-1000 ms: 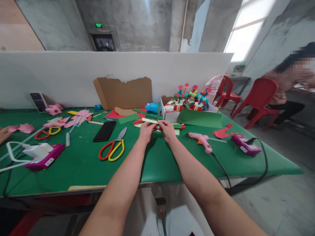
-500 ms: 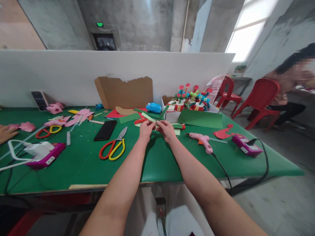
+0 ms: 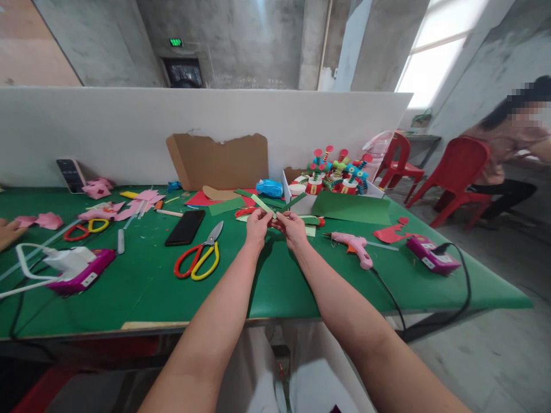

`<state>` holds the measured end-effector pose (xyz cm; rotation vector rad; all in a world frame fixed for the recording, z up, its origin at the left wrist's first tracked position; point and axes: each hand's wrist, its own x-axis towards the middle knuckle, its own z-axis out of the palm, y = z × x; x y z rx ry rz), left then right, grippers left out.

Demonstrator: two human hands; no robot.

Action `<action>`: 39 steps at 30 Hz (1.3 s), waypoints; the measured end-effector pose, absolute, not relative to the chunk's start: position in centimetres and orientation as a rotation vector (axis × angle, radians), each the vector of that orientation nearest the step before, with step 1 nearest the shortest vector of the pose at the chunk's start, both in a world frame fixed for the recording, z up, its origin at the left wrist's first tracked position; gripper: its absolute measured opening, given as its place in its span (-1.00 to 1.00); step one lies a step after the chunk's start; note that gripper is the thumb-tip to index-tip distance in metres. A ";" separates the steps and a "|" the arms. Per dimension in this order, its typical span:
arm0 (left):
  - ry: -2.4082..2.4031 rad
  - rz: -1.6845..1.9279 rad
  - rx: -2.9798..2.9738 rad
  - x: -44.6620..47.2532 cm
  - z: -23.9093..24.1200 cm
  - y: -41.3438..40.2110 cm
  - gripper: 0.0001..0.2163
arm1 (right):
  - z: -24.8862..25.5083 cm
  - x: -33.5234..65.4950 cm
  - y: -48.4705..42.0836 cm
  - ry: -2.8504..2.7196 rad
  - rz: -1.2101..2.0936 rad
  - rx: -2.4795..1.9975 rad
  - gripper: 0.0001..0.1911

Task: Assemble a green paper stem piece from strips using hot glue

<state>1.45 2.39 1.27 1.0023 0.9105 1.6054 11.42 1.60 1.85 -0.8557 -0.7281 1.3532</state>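
The person is holding both forearms out over the green table (image 3: 267, 287), the left hand (image 3: 257, 228) and right hand (image 3: 293, 228) nearly meeting — thumbs and fingers pinching a pale strip (image 3: 261, 202) and a dark green strip (image 3: 297, 201). The strips are fanning apart at mid-table, right of the scissors (image 3: 204, 252). On the far wall, a sign (image 3: 175, 42) is reading "EXIT".

You had your bare left arm (image 3: 217, 315) stretched from near to far with a slant to the right and your right arm (image 3: 349, 314) with a slant to the left, so that your left hand (image 3: 257, 225) and right hand (image 3: 293, 228) sat just beside each other, each curled inward in a close pinch.
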 end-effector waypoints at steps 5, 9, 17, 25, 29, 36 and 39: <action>0.947 1.583 1.054 1.6 1.1 2.4 -0.70 | 1.8 11.6 1.5 -0.797 1.389 -0.868 -0.64; 0.979 1.566 1.060 1.5 1.0 2.5 -0.67 | 1.6 11.7 1.7 -0.797 1.367 -0.897 -0.63; 0.912 1.474 0.957 1.5 1.2 2.3 -0.64 | 1.8 11.6 1.8 -0.830 1.249 -0.914 -0.62; 0.854 1.421 0.868 1.1 1.2 2.4 -0.63 | 1.9 11.8 1.5 -0.888 1.252 -0.894 -0.64; 0.815 1.366 0.822 0.6 1.4 2.3 -0.65 | 1.9 11.8 1.4 -0.938 1.256 -0.867 -0.64; 0.910 1.430 0.895 1.3 1.7 1.9 -0.63 | 1.9 11.8 1.6 -0.948 1.217 -0.928 -0.64; 0.981 1.449 0.986 1.4 1.7 1.9 -0.64 | 1.8 11.8 1.6 -0.968 1.215 -0.946 -0.65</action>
